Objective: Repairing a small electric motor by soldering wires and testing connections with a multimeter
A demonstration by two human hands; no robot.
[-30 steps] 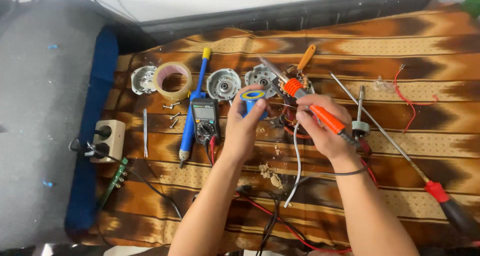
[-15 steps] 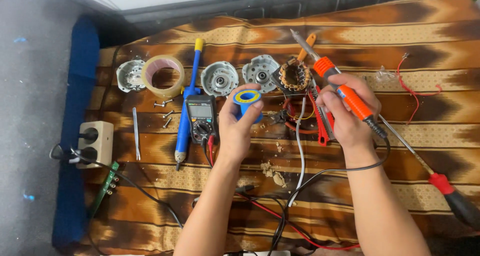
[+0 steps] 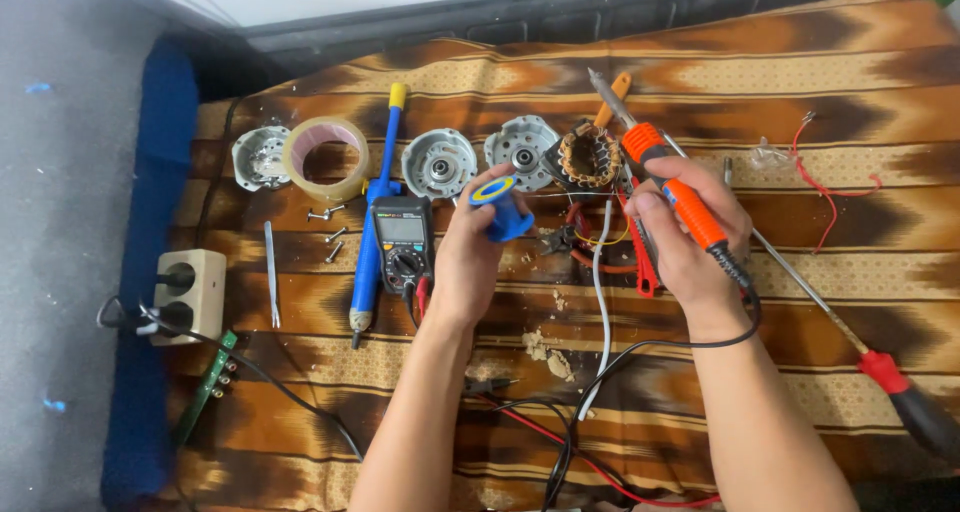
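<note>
two tools fill my hands: my right hand (image 3: pixel 690 237) is wrapped around the orange soldering iron (image 3: pixel 668 177), its tip angled up past the copper-wound stator (image 3: pixel 588 157), while my left hand (image 3: pixel 470 257) pinches the blue solder spool (image 3: pixel 502 207) just above the patterned cloth (image 3: pixel 800 52). beside my left hand lie the black multimeter (image 3: pixel 402 242) and the blue desoldering pump (image 3: pixel 375 212), with a tape roll (image 3: pixel 325 157) farther left, two round motor covers (image 3: pixel 438 162) above the spool, and a red-handled screwdriver (image 3: pixel 900 392) off to my right.
</note>
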